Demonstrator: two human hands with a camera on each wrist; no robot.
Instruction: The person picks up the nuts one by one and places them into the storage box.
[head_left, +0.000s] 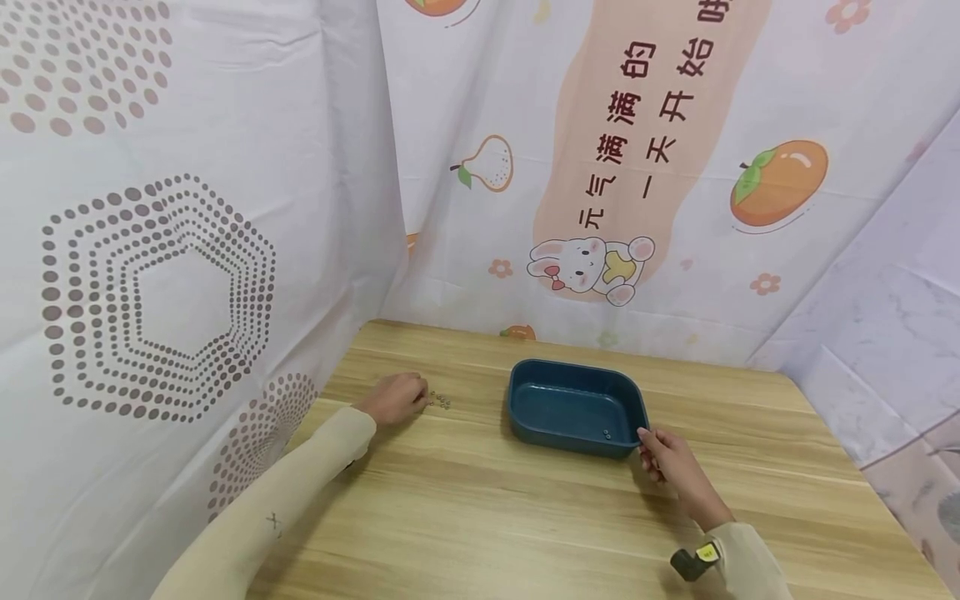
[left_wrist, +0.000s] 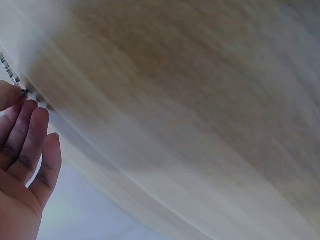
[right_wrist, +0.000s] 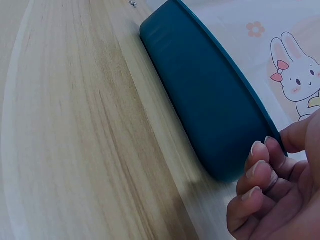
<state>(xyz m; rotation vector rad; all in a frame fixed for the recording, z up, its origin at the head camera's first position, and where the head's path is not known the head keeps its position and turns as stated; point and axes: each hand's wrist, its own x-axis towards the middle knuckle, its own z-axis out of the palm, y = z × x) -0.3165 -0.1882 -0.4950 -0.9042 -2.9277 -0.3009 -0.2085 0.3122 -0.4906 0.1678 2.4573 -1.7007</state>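
A blue rectangular tray (head_left: pixel 555 438) with rounded corners stands on the wooden table. At its near right corner my right hand (head_left: pixel 670 465) pinches the rim between thumb and index finger; the other fingers curl loosely outside the wall (right_wrist: pixel 200 90). Two small metal nuts (head_left: pixel 607 434) lie inside the tray near that corner. Far to the left, my left hand (head_left: pixel 396 398) is down at the tabletop beside several more small metal nuts (head_left: pixel 442 402). In the left wrist view its thumb and index finger pinch one small shiny nut (left_wrist: pixel 24 92).
The light wood table (head_left: pixel 465 517) carries tray and nuts. A printed cloth (head_left: pixel 480 275) with a rabbit and fruit hangs along its back edge. Another white patterned cloth (head_left: pixel 300 275) hangs at the left. A small black device (head_left: pixel 693 562) sits on my right wrist.
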